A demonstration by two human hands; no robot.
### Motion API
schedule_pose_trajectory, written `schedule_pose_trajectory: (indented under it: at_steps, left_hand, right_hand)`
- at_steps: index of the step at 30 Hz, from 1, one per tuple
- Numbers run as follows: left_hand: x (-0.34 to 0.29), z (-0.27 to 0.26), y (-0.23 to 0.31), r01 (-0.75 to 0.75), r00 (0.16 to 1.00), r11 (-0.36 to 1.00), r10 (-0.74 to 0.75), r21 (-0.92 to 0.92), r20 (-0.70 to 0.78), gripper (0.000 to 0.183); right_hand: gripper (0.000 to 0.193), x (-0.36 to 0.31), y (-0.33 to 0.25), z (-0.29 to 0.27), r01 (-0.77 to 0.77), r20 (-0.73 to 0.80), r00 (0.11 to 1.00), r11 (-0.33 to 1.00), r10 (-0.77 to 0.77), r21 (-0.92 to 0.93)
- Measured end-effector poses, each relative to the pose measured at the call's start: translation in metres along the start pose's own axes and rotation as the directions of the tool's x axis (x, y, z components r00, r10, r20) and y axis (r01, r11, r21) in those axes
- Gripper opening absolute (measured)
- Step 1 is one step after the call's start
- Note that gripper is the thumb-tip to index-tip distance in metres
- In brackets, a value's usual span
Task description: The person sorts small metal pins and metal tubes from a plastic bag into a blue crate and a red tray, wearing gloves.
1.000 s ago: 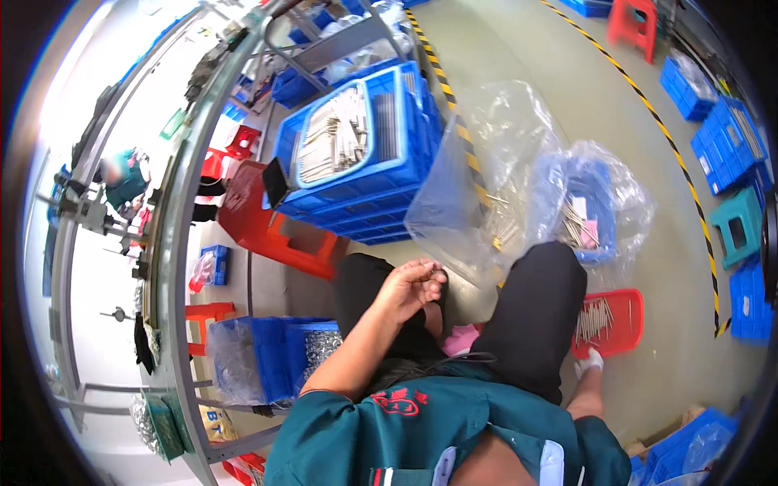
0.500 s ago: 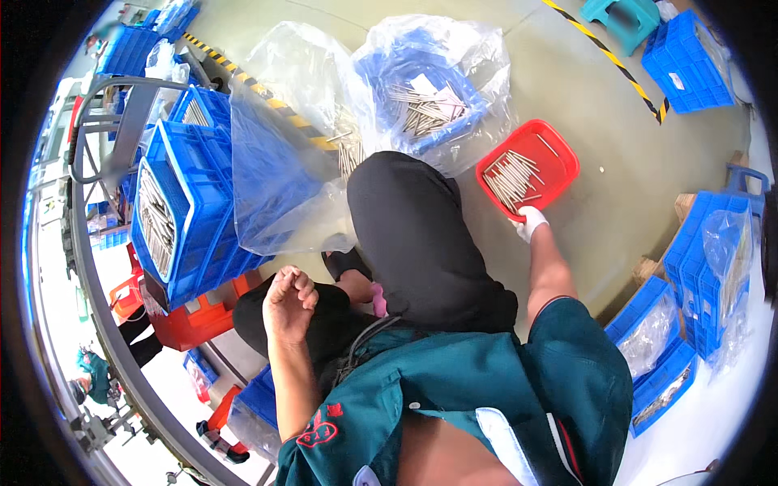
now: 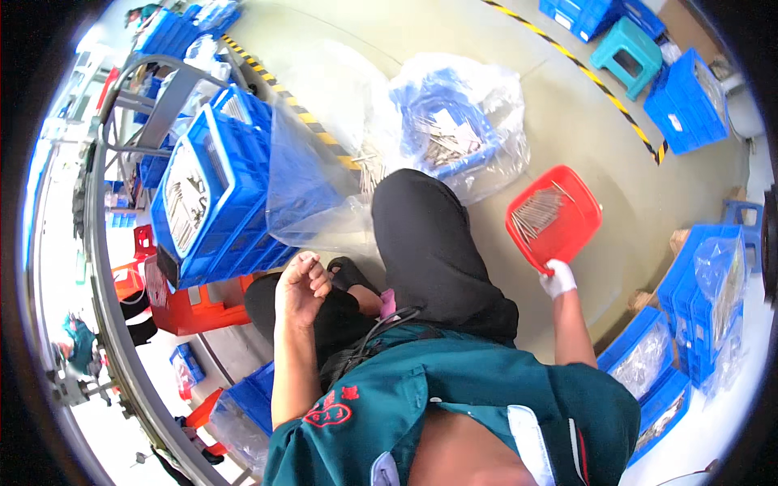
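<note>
My right hand (image 3: 557, 278), in a white glove, grips the near rim of a red plastic basin (image 3: 579, 231). The basin is tilted, and a bunch of thin metal rods (image 3: 538, 214) lies gathered along its left side. My left hand (image 3: 302, 287) is bare and held up beside my knee. Its fingers are curled in, and nothing shows in them. Ahead of my knee, a blue crate (image 3: 489, 147) lined with a clear plastic bag (image 3: 506, 93) holds more rods (image 3: 447, 139).
Stacked blue crates (image 3: 231, 206) with rods stand left, beside a metal cart handle (image 3: 121, 150). Loose rods (image 3: 371, 172) lie in clear plastic film near my knee. More blue crates (image 3: 677, 267) line the right. A teal stool (image 3: 628, 63) stands beyond yellow-black floor tape (image 3: 585, 73).
My right hand has tilted the basin, and its rods have bunched up along the left side. The whole view has shifted a little. My left hand stays curled beside my knee.
</note>
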State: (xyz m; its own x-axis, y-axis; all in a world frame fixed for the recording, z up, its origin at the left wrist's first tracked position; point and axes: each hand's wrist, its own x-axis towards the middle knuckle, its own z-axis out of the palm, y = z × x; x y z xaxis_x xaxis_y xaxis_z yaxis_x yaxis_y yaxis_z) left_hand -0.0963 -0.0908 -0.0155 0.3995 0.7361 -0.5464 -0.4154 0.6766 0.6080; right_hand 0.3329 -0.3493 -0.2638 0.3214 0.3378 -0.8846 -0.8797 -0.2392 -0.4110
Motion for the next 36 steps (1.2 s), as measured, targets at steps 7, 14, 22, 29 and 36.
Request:
schedule_pose_trajectory:
  at_steps: [7, 14, 22, 29, 36]
  left_hand:
    - [0.012, -0.020, -0.005, -0.099, 0.983, 0.969, 0.131, 0.228, -0.128, 0.014]
    - [0.007, -0.057, 0.004, -0.128, 0.990, 0.984, 0.135, 0.120, -0.048, 0.015]
    - [0.019, -0.095, 0.021, -0.172, 0.985, 0.984, 0.172, 0.055, -0.004, 0.014]
    - [0.014, -0.116, 0.017, -0.228, 0.972, 0.968, 0.232, -0.108, 0.028, 0.012]
    - [0.011, -0.119, 0.022, -0.287, 0.954, 0.952, 0.294, -0.106, 0.059, 0.012]
  right_hand:
    - [0.004, -0.075, -0.067, 0.011, 0.334, 0.144, 0.939, 0.928, -0.312, -0.168]
    - [0.018, -0.201, -0.125, 0.179, 0.625, 0.534, 0.755, 0.663, -0.380, -0.411]
    - [0.015, -0.273, -0.095, 0.405, 0.658, 0.807, 0.589, 0.606, -0.047, -0.446]
    - [0.016, -0.287, 0.000, 0.561, 0.596, 0.843, 0.457, 0.605, 0.283, -0.527]
    - [0.021, -0.251, 0.053, 0.664, 0.516, 0.664, -0.666, -0.434, 0.339, 0.739]
